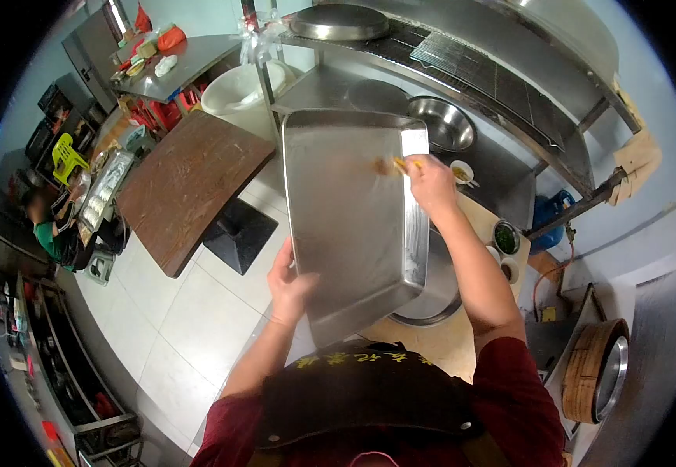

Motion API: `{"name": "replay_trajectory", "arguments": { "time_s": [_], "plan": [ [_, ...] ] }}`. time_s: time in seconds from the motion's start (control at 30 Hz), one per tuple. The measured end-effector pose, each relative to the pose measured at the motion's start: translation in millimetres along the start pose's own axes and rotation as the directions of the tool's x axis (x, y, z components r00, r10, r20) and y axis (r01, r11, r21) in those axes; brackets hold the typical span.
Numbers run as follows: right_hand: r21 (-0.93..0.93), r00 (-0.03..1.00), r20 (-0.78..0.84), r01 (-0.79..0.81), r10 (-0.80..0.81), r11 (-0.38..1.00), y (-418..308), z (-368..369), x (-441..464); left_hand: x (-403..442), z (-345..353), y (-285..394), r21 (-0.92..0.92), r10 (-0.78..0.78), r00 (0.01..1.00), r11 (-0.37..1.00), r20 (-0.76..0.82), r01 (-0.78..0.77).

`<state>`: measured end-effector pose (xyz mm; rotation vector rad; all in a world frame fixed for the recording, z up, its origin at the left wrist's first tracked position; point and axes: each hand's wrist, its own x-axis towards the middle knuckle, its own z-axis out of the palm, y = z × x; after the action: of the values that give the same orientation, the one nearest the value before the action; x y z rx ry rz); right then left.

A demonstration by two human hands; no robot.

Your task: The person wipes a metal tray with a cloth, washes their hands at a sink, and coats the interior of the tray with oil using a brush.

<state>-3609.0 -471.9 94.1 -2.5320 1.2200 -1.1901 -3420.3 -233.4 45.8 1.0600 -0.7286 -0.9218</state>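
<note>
A deep rectangular metal tray (346,226) is tilted up in front of me, its inside facing me. My left hand (287,282) holds the tray by its left edge, fingers behind the rim and thumb at the inner side. In my right hand (431,185) is a small brush (392,165) with a yellow handle, its bristles blurred near the tray's inner surface, close to the right wall. Whether the bristles touch the metal I cannot tell. Partly hidden behind the tray is a large round metal pan (441,292).
A metal bowl (441,124) and a small white bowl (462,173) stand behind the tray, with chopped greens (504,238) at the right. A wire-rack shelf (462,62) hangs above. Left are a brown table (190,183) and a seated person (50,233). A bamboo steamer (591,370) is at right.
</note>
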Motion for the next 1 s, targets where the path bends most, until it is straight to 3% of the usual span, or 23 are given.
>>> {"name": "replay_trajectory", "arguments": {
  "time_s": [0.1, 0.17, 0.27, 0.33, 0.37, 0.43, 0.5, 0.57, 0.63, 0.7, 0.77, 0.83, 0.87, 0.93, 0.97, 1.0],
  "plan": [
    [0.062, 0.984, -0.129, -0.118, 0.125, 0.991, 2, 5, -4, -3, 2, 3, -0.049, -0.072, 0.997, 0.996, -0.014, 0.071],
    [0.31, 0.963, -0.205, -0.106, 0.175, 0.945, -15, 14, -8, 0, 1, -3, -0.071, -0.07, 0.997, 0.995, -0.014, 0.069],
    [0.194, 0.96, -0.116, 0.274, -0.255, 0.942, -70, 22, -48, 2, 4, -4, -0.06, -0.091, 0.995, 0.994, -0.046, 0.088],
    [0.407, 0.911, -0.178, 0.413, -0.372, 0.815, -102, 28, -86, 4, -5, -9, -0.063, -0.068, 0.997, 0.996, -0.028, 0.066],
    [0.531, 0.928, -0.1, 0.356, -0.36, 0.769, -113, 22, -103, 7, -7, -8, -0.068, -0.039, 0.999, 0.997, -0.008, 0.038],
    [0.584, 0.943, 0.072, 0.224, -0.324, 0.78, -106, 6, -103, 7, -7, 1, -0.089, -0.05, 0.998, 0.995, -0.044, 0.046],
    [0.525, 1.0, -0.029, 0.022, -0.008, 0.851, -54, 32, -84, 2, -10, 6, -0.106, -0.068, 0.994, 0.993, -0.082, 0.059],
    [0.46, 0.958, -0.072, -0.215, 0.278, 0.861, -24, 19, -33, -1, -15, 8, -0.106, -0.087, 0.995, 0.991, -0.056, 0.08],
    [0.457, 0.948, -0.245, -0.072, 0.203, 0.886, -13, 25, -2, -3, -15, 1, -0.095, -0.091, 0.994, 0.992, -0.064, 0.085],
    [0.384, 0.966, -0.233, -0.016, 0.113, 0.923, -44, 33, 0, -2, -13, -4, -0.083, -0.098, 0.993, 0.992, -0.065, 0.093],
    [0.29, 0.96, -0.168, 0.265, -0.224, 0.92, -97, 21, -23, -2, -11, -5, -0.079, -0.108, 0.993, 0.991, -0.04, 0.104],
    [0.573, 0.934, -0.058, 0.319, -0.351, 0.755, -126, 20, -56, -1, -13, -9, -0.122, -0.071, 0.997, 0.99, -0.036, 0.066],
    [0.577, 0.932, -0.057, 0.323, -0.358, 0.75, -125, 18, -56, 0, -14, -8, -0.12, -0.069, 0.996, 0.991, -0.048, 0.063],
    [0.649, 0.971, 0.157, 0.034, -0.177, 0.76, -114, 9, -58, -2, -17, -2, -0.116, -0.066, 0.995, 0.992, -0.071, 0.057],
    [0.649, 0.988, -0.102, 0.153, -0.114, 0.746, -89, 33, -46, -3, -17, 6, -0.094, -0.097, 0.992, 0.992, -0.081, 0.089],
    [0.639, 0.983, 0.083, -0.178, 0.163, 0.748, -82, 19, -24, -5, -18, 10, -0.072, -0.129, 0.988, 0.99, -0.088, 0.123]
  ]
}}
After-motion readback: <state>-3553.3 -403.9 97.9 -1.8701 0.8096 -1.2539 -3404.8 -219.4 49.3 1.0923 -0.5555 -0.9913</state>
